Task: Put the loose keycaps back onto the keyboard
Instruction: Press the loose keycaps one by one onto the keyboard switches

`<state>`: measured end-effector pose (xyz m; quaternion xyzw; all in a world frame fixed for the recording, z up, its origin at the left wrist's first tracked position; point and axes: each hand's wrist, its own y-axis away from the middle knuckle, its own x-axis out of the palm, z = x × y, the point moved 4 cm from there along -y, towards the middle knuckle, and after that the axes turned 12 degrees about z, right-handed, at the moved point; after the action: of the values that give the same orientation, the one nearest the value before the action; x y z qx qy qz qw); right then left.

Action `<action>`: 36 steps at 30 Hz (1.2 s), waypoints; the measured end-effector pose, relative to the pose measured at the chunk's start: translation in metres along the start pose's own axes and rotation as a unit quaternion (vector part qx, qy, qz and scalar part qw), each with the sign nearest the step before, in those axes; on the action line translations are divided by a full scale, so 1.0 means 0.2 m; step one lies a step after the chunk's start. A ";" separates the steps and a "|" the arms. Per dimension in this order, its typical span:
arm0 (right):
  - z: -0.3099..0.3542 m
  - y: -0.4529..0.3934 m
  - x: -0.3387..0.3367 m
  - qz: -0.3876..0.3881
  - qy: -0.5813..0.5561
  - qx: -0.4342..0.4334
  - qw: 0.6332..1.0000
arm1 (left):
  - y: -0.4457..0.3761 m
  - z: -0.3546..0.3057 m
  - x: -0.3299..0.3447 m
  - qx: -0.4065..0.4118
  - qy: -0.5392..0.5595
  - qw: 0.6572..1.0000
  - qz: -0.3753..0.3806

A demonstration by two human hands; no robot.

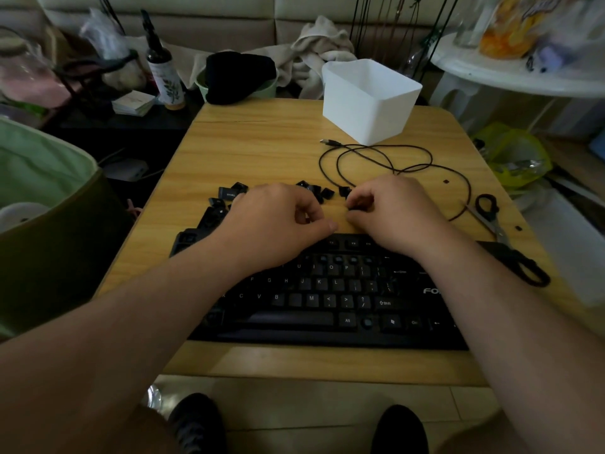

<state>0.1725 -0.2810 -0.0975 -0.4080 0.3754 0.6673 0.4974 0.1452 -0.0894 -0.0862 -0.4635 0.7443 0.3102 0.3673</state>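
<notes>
A black keyboard (327, 299) lies on the wooden table (262, 149) near its front edge, with some key sockets bare. Several loose black keycaps (229, 193) are scattered just beyond the keyboard's top edge. My left hand (275, 221) hovers over the keycaps with its fingers curled; whether it holds one is hidden. My right hand (389, 208) sits beside it and pinches a small black keycap (355, 209) between thumb and fingers.
A white plastic bin (370, 99) stands at the table's far side. The keyboard's black cable (376, 158) loops behind my hands. Scissors (491, 214) lie at the right edge. A green bag is left of the table, clutter behind.
</notes>
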 end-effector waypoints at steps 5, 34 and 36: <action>0.00 0.05 -0.05 -0.020 -0.051 -0.013 0.998 | 0.02 0.01 -0.04 0.009 0.039 0.999 -0.015; 0.15 0.30 -0.14 -0.040 -0.201 -0.228 0.952 | 0.08 -0.10 -0.03 0.040 0.364 0.924 0.108; 0.15 0.31 -0.16 -0.064 -0.198 -0.220 0.953 | 0.08 -0.11 -0.03 0.034 0.365 0.925 0.101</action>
<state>0.1135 -0.2783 -0.0510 -0.3903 0.0868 0.7676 0.5010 0.1265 -0.0978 -0.0679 -0.4544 0.8798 0.1290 0.0524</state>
